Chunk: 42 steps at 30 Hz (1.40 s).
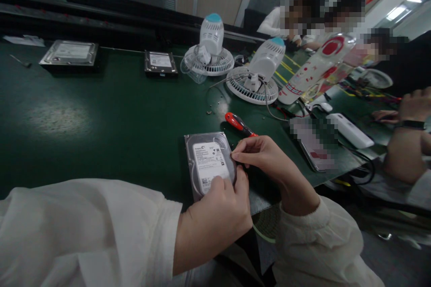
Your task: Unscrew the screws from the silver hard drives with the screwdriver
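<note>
A silver hard drive (208, 157) with a white label lies on the green table, turned slightly. My left hand (229, 202) grips its near right part, the fingers folded over the label's lower end and the right edge. At the drive's right edge, my right hand (257, 152) pinches thumb and forefinger together; anything between them is too small to make out. Just beyond the right hand rests a red and black screwdriver (238, 123), its tip end hidden behind the fingers. Several tiny screws (209, 112) are scattered farther back.
Two more hard drives, one larger (70, 53) and one smaller (160, 63), lie at the back left. White fans (212, 45) with a cable stand behind the screwdriver. A phone (311, 145), a white device (350, 130) and a co-worker's arm (406, 148) are to the right.
</note>
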Available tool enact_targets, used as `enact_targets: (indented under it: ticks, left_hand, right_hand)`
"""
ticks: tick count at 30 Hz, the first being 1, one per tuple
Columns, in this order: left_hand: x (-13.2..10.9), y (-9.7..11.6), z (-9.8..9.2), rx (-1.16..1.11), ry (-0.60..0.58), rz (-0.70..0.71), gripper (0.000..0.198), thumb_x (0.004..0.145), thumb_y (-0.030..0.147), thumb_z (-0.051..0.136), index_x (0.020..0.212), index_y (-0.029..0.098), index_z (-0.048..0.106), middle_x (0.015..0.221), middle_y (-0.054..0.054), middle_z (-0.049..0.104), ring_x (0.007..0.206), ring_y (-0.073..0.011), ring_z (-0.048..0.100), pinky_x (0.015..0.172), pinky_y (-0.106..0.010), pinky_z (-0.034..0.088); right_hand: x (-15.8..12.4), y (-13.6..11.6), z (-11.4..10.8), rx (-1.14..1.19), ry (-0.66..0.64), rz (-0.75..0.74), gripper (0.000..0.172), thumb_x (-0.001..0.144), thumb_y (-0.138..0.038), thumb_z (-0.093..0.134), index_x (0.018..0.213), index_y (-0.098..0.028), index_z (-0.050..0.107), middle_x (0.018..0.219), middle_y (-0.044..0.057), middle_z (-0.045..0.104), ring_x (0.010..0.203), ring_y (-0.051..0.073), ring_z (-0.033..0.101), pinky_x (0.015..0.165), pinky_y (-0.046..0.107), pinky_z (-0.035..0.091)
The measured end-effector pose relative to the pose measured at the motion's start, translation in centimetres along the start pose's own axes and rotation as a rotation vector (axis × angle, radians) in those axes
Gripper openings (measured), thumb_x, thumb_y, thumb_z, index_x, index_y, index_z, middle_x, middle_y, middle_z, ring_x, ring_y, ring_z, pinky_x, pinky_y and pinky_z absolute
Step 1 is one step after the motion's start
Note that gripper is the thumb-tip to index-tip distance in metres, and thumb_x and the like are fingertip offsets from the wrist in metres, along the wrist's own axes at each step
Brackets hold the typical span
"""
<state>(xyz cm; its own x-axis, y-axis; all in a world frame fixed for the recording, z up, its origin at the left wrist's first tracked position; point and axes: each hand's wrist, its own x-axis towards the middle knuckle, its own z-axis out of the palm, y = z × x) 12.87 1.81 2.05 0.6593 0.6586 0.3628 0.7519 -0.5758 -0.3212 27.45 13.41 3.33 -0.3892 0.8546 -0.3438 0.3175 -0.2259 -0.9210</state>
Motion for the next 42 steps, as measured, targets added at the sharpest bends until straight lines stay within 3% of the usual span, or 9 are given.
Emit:
enact_targets:
  ticks: [42]
  left_hand:
    - [0.05, -0.10, -0.03, -0.013, -0.013, 0.003, 0.044, 0.094, 0.011, 0.038, 0.125, 0.001, 0.068, 0.123, -0.024, 0.069, 0.061, -0.0185, 0.066, 0.050, -0.029, 0.042]
  right_hand:
    - [-0.17, -0.06, -0.01, -0.084, 0.012, -0.064, 0.026, 0.061, -0.036, 0.085, 0.064, -0.014, 0.070, 0.057, -0.002, 0.062, 0.048, 0.004, 0.050, 0.047, 0.020, 0.036]
